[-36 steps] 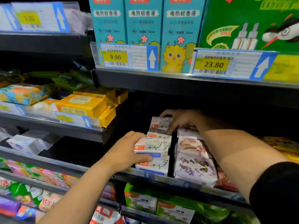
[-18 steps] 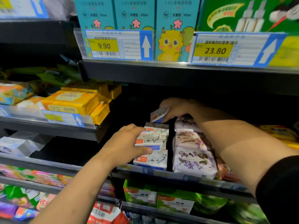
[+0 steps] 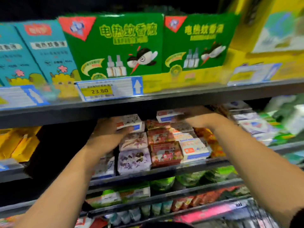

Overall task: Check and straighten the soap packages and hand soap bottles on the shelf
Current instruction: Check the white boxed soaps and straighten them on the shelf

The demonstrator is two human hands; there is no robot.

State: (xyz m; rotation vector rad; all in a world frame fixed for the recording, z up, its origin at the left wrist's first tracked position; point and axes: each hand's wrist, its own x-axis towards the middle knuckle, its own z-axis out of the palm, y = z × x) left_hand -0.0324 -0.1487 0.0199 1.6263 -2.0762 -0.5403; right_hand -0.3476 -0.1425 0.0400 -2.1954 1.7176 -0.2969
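The image is motion-blurred. My left hand (image 3: 107, 134) grips a white soap box with an orange and blue label (image 3: 129, 123), held above the floral soap packs (image 3: 134, 160). Further right, my right hand (image 3: 199, 120) holds a second white soap box (image 3: 169, 116) above the red soap packs (image 3: 164, 153), just under the upper shelf. A row of the same white boxes (image 3: 194, 150) lies to the right of the red packs. All of these rows sit on the dark shelf (image 3: 148, 172). I see no hand soap bottles.
The shelf above carries green mosquito-liquid boxes (image 3: 115, 46), teal boxes (image 3: 47, 51) and a 23.80 price tag (image 3: 100, 91). Yellow soap packs (image 3: 18, 143) lie at the left. White and green packages (image 3: 263, 125) fill the right. Lower shelves hold more packaged goods.
The view has swung to the right. My left hand lifted a white box off its stack. My right hand carried its box rightward, from the white stack to above the red packs.
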